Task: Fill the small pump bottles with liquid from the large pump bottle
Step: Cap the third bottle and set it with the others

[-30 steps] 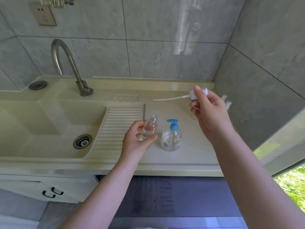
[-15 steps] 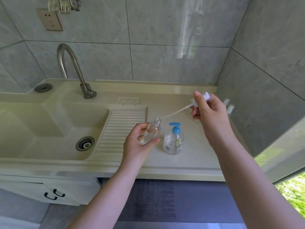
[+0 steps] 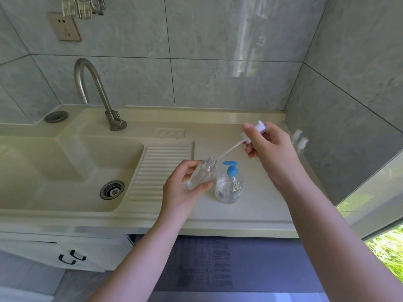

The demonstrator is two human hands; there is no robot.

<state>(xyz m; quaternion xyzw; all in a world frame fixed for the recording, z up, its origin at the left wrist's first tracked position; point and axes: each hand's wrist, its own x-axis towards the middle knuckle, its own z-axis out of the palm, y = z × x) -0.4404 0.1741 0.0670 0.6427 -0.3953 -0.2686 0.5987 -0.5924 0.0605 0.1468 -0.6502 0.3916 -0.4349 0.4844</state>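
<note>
My left hand (image 3: 185, 188) holds a small clear bottle (image 3: 201, 174) tilted to the right above the counter, its neck open. My right hand (image 3: 270, 149) pinches a white pump head (image 3: 254, 130), and the tip of its thin dip tube (image 3: 229, 150) touches the small bottle's mouth. The large clear pump bottle (image 3: 229, 186) with a blue pump stands upright on the counter just right of the small bottle. Two more small white pump tops (image 3: 299, 139) show behind my right hand near the right wall.
A cream counter (image 3: 250, 214) holds a sink basin (image 3: 65, 171) with a drain, a ribbed drainboard (image 3: 161, 168) and a steel tap (image 3: 93, 92). Tiled walls close in at the back and right. A cabinet with black handles (image 3: 72, 257) sits below left.
My right hand has come down and left, swinging the dip tube from level to slanting, so its tip now meets the small bottle's mouth. My left hand tilted the bottle toward it.
</note>
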